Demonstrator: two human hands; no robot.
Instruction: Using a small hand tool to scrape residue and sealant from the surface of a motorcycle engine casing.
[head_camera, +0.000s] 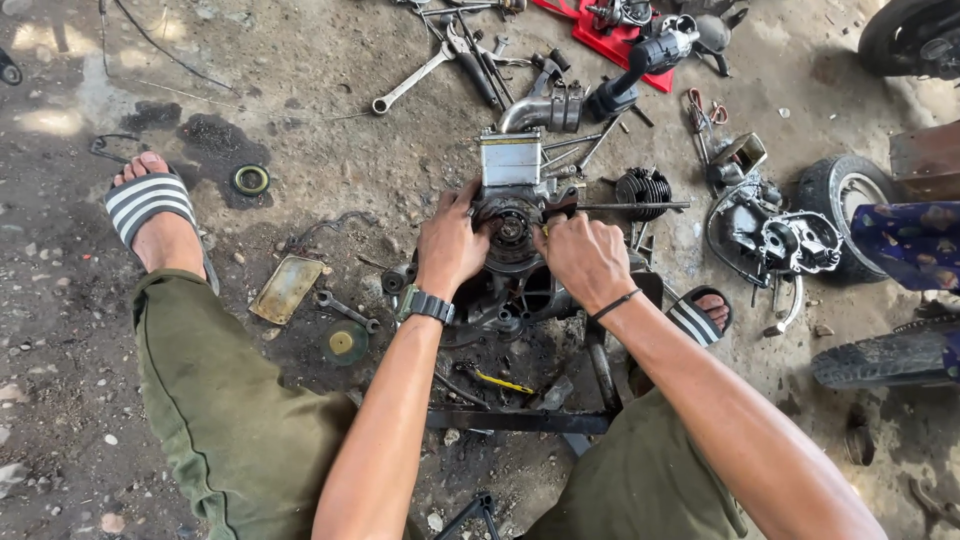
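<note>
The greasy grey metal engine block (510, 235) is gripped by left hand (450, 245) and right hand (585, 258); fingers clenched on its round hub. An even, square grip is advised.

Both bare forearms reach from the lower frame toward its centre. The left hand (452, 245), wrist watch-strapped, curls palm-down with fingers bent. Just beside it, the right hand (583, 258), a thin band at its wrist, closes into a loose fist.

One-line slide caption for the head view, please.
Both hands, left hand and right hand, grip a round part on a small engine set on the oily floor among wrenches.
</note>
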